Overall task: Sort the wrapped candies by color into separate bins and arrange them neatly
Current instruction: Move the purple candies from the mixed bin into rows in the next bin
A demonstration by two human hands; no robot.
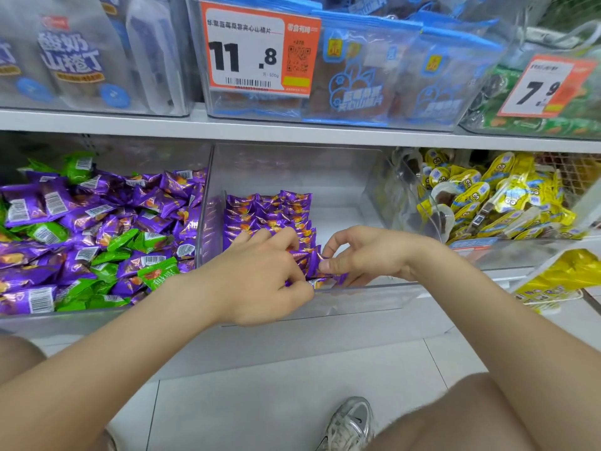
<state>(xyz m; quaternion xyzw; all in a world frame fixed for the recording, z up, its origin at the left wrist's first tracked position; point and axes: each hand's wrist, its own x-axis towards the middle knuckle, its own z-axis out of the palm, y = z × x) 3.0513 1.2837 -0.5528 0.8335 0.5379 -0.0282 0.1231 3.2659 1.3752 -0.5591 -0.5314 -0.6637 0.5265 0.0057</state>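
Observation:
A clear middle bin (pixel 364 289) on the lower shelf holds purple wrapped candies (pixel 270 213) stacked in neat rows along its left side. My left hand (pixel 263 275) reaches over the bin's front wall, its fingers curled on purple candies at the near end of the rows. My right hand (pixel 361 255) is just to the right and pinches a purple candy (pixel 317 260) between thumb and fingers. The left bin (pixel 203 203) holds a loose mix of purple candies (pixel 65 206) and green candies (pixel 156 271).
A clear bin (pixel 487 252) of yellow packets stands to the right. The upper shelf (pixel 195 128) carries bins of bagged snacks with price tags. A yellow bag (pixel 559 281) hangs at the right. My knees and a grey shoe (pixel 351 424) are on the white floor below.

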